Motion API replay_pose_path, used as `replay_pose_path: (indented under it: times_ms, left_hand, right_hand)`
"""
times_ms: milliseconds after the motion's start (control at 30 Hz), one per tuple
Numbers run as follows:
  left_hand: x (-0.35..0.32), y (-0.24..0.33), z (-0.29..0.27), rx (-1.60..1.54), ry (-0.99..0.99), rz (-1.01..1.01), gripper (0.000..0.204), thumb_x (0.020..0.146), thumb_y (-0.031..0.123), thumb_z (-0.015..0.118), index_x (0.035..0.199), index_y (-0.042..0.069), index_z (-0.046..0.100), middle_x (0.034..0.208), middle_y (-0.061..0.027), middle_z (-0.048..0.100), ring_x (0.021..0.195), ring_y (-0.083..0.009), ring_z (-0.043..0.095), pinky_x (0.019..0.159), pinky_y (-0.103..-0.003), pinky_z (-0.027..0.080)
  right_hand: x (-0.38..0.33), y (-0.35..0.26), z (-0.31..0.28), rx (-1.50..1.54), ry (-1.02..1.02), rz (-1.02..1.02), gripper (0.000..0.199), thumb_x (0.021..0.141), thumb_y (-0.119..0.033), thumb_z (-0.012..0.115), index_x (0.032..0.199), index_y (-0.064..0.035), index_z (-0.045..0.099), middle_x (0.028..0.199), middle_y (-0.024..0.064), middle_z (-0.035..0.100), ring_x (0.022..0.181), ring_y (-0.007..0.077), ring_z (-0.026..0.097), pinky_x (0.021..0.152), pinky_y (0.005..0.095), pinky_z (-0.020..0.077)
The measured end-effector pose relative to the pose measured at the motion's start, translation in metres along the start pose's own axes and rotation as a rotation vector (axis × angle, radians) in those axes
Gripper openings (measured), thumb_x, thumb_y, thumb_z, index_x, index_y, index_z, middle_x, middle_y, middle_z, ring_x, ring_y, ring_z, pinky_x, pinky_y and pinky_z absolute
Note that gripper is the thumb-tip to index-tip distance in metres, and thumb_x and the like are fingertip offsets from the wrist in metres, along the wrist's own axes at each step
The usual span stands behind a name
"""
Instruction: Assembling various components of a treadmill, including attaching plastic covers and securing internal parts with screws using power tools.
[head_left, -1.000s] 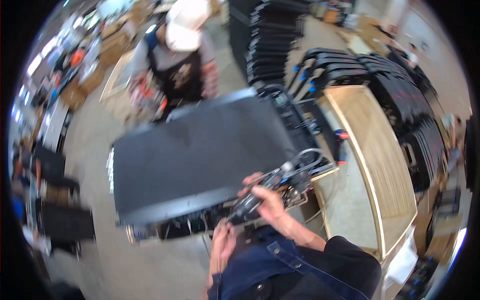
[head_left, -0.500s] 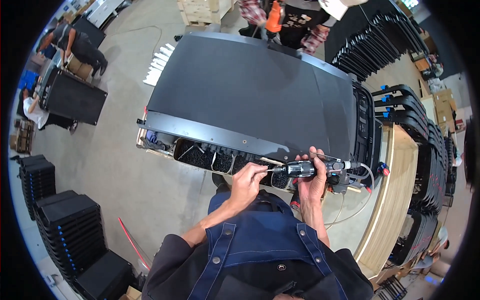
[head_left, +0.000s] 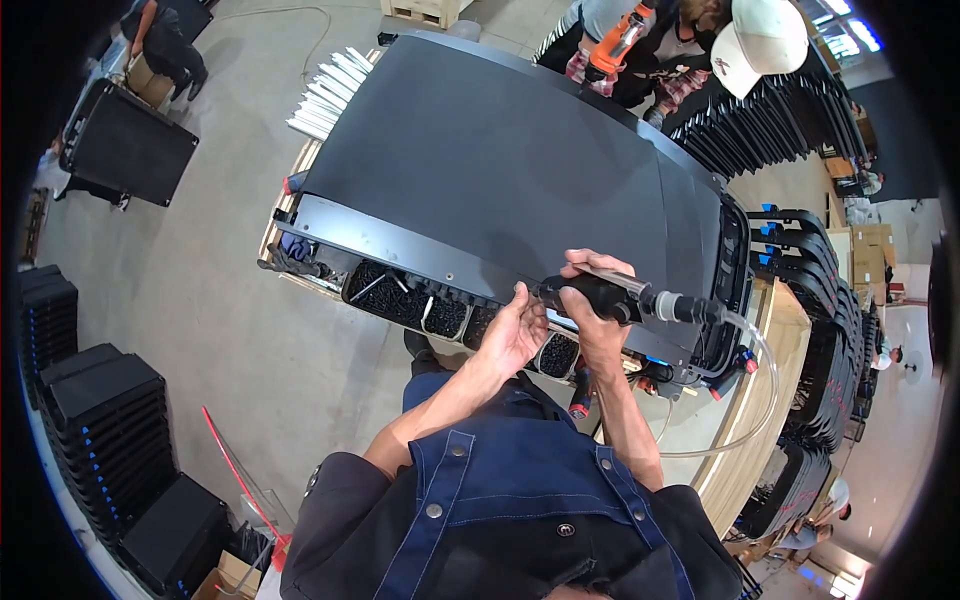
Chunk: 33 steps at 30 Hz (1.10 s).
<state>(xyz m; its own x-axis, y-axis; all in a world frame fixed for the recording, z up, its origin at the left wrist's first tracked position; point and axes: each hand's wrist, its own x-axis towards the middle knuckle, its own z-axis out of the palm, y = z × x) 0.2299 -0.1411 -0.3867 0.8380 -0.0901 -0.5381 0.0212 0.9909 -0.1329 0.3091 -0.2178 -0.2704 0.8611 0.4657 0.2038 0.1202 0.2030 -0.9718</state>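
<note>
My right hand (head_left: 597,310) is wrapped round a black inline air screwdriver (head_left: 640,295), its nose toward the left. A clear hose (head_left: 771,375) trails from its back end. My left hand (head_left: 512,335) is closed just left of the nose, with thumb and fingertips together at the near edge of a large dark grey panel (head_left: 480,160). What they pinch, if anything, is too small to make out. The panel lies across the bench, a metal rail (head_left: 375,238) along its near side. The tool's tip is hidden between my hands, close to that rail.
Below the rail are bins of small black parts (head_left: 385,290). White strips (head_left: 330,95) jut out at the far left. Across the panel, a co-worker holds an orange power tool (head_left: 620,40). Stacked black frames (head_left: 805,240) and a wooden crate (head_left: 765,365) stand right; black stacks (head_left: 105,430) stand left.
The air screwdriver has come from in front of the rail up to the panel's near edge. My left hand has followed its nose upward. The co-worker's orange tool has shifted right.
</note>
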Motion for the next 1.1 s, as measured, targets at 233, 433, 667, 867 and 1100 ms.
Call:
replay_pose_path:
  times_ms: [233, 433, 667, 867, 1100]
  left_hand:
    - [-0.038, 0.050, -0.037, 0.706, 0.403, 0.633, 0.068, 0.092, 0.053, 0.068, 0.126, -0.003, 0.049, 0.096, -0.0096, 0.064, 0.082, -0.0161, 0.066, 0.071, -0.032, 0.058]
    - [-0.026, 0.075, -0.035, 0.746, 0.326, 0.718, 0.055, 0.089, 0.041, 0.076, 0.112, -0.007, 0.060, 0.104, -0.0121, 0.066, 0.090, -0.0178, 0.066, 0.083, -0.032, 0.057]
    - [-0.034, 0.073, -0.042, 0.759, 0.300, 0.789, 0.053, 0.091, 0.039, 0.075, 0.115, -0.006, 0.060, 0.105, -0.0107, 0.066, 0.091, -0.0180, 0.067, 0.084, -0.034, 0.057]
    - [-0.029, 0.067, -0.049, 0.764, 0.323, 0.711, 0.066, 0.084, 0.052, 0.079, 0.112, -0.005, 0.058, 0.097, -0.0101, 0.067, 0.084, -0.0173, 0.067, 0.075, -0.032, 0.057]
    - [-0.048, 0.145, -0.172, 1.149, 0.565, 0.806, 0.043, 0.091, 0.033, 0.073, 0.111, -0.005, 0.069, 0.099, -0.0135, 0.073, 0.088, -0.0206, 0.069, 0.081, -0.034, 0.055]
  right_hand:
    - [0.047, -0.012, 0.022, -0.187, -0.637, 0.075, 0.037, 0.070, 0.012, 0.068, 0.103, -0.0039, 0.063, 0.109, 0.0120, 0.069, 0.102, 0.0195, 0.066, 0.092, 0.0363, 0.0547]
    - [0.060, -0.003, 0.018, -0.183, -0.748, 0.238, 0.038, 0.071, 0.007, 0.071, 0.106, -0.0042, 0.063, 0.105, 0.0107, 0.070, 0.100, 0.0195, 0.065, 0.084, 0.0342, 0.0520]
    - [0.044, 0.015, 0.011, -0.048, -0.631, 0.193, 0.045, 0.074, 0.008, 0.071, 0.116, -0.0028, 0.057, 0.120, 0.0163, 0.067, 0.113, 0.0254, 0.065, 0.103, 0.0421, 0.0499]
    - [0.016, 0.020, 0.006, -0.112, -0.354, 0.035, 0.051, 0.077, 0.004, 0.075, 0.123, 0.0005, 0.054, 0.122, 0.0187, 0.066, 0.113, 0.0265, 0.066, 0.103, 0.0404, 0.0511]
    - [-0.058, 0.056, 0.009, -0.238, 0.053, 0.290, 0.038, 0.086, -0.006, 0.078, 0.116, 0.0001, 0.055, 0.095, 0.0044, 0.062, 0.087, 0.0114, 0.059, 0.078, 0.0277, 0.0505]
